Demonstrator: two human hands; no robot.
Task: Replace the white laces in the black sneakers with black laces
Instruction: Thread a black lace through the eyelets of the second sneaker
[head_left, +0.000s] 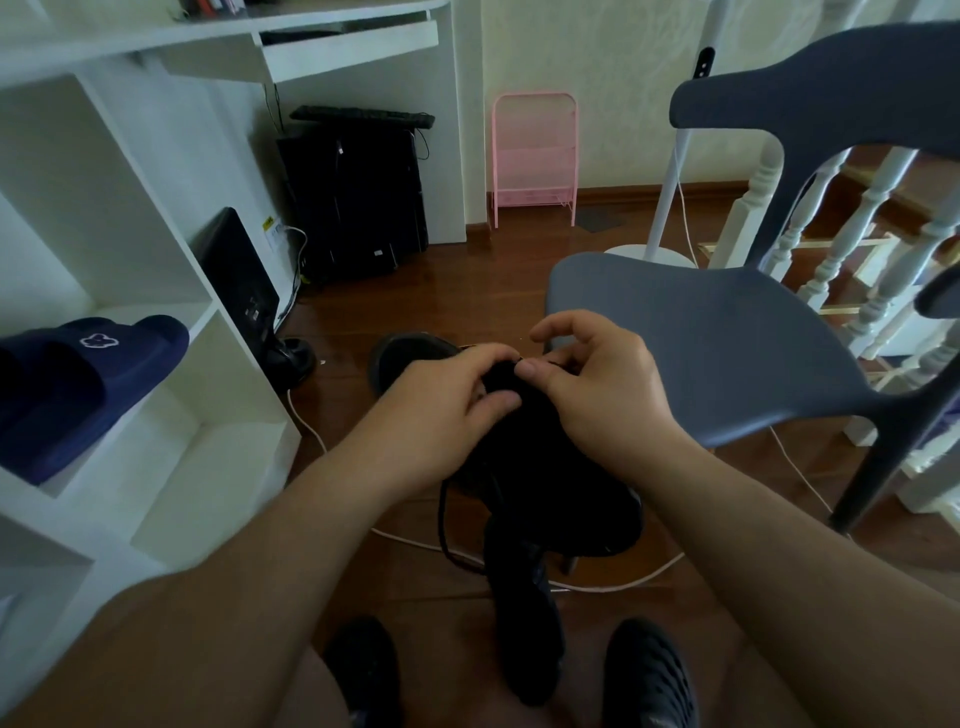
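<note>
I hold a black sneaker (550, 467) up in front of me above the floor. My left hand (441, 410) grips its left side near the front. My right hand (597, 389) pinches something thin at the top of the shoe, apparently a black lace end; the detail is too dark to tell. A black lace (444, 525) hangs in a loop below my left hand. A second black sneaker (524, 613) lies on the floor between my feet. Another dark shoe shape (405, 353) shows behind my left hand.
A grey plastic chair (727, 332) stands close on the right. White shelving (156, 364) on the left holds a navy slipper (88, 379). A white cable (613, 587) runs across the wooden floor. A computer tower (358, 202) and pink rack (535, 156) stand further back.
</note>
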